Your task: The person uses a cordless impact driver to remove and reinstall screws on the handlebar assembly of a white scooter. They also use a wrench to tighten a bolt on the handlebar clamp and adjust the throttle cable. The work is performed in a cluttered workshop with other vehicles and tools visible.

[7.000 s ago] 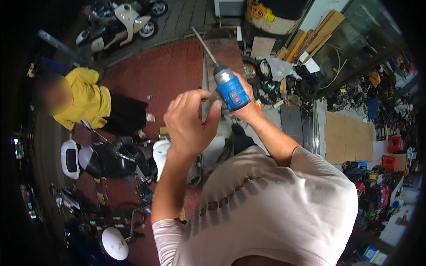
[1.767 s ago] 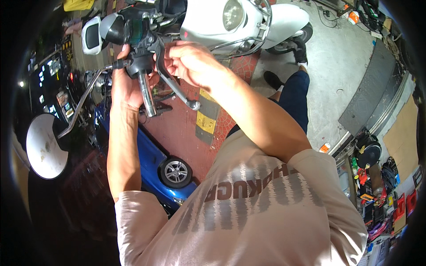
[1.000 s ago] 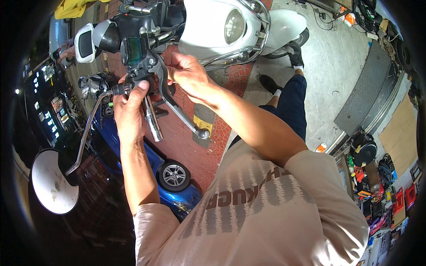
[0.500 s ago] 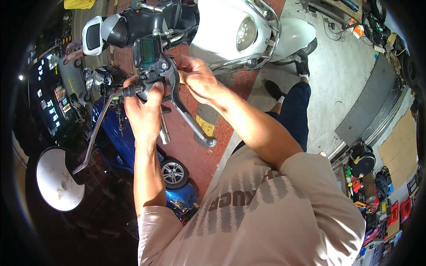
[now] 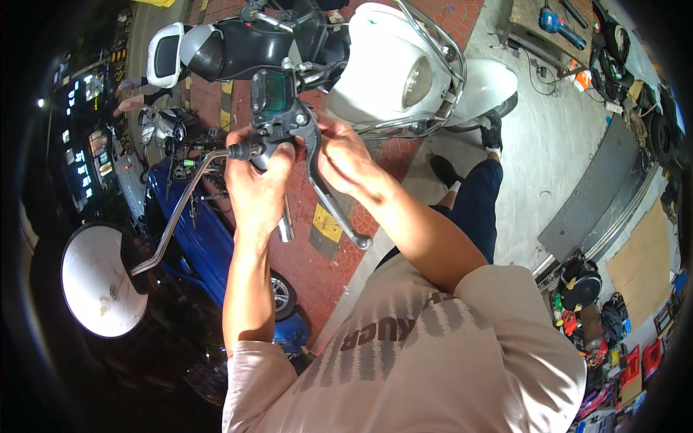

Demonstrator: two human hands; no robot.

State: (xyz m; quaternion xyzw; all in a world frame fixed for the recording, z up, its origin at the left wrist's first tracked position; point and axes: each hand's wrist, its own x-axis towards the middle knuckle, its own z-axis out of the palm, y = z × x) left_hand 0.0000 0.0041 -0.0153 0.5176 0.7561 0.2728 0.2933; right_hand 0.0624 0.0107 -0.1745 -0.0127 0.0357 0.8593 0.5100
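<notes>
A dark brake lever assembly (image 5: 285,126) is in front of me, topped by a squarish black box (image 5: 273,92) with a greenish window. My left hand (image 5: 256,191) is wrapped round its body from below, thumb on the near face. The long grey lever (image 5: 332,206) slants down to the right. Close behind the lever's pivot end, my right hand (image 5: 346,159) has its fingers bent together; what they pinch is hidden. A metal stalk runs from the assembly to a round mirror (image 5: 101,281) at the left. Below my left hand, a chrome tube end (image 5: 286,227) sticks out.
A white scooter (image 5: 382,65) with chrome guard bars stands just beyond my hands. A blue car (image 5: 198,231) is at the left. At the far right are a bench (image 5: 527,32) with a blue tool (image 5: 561,27), a dark ramp plate (image 5: 592,187) and piled parts.
Both hands and the lever assembly sit slightly farther right and lower in the view, and the surroundings have shifted too. The left hand keeps its hold; the right fingers stay behind the lever.
</notes>
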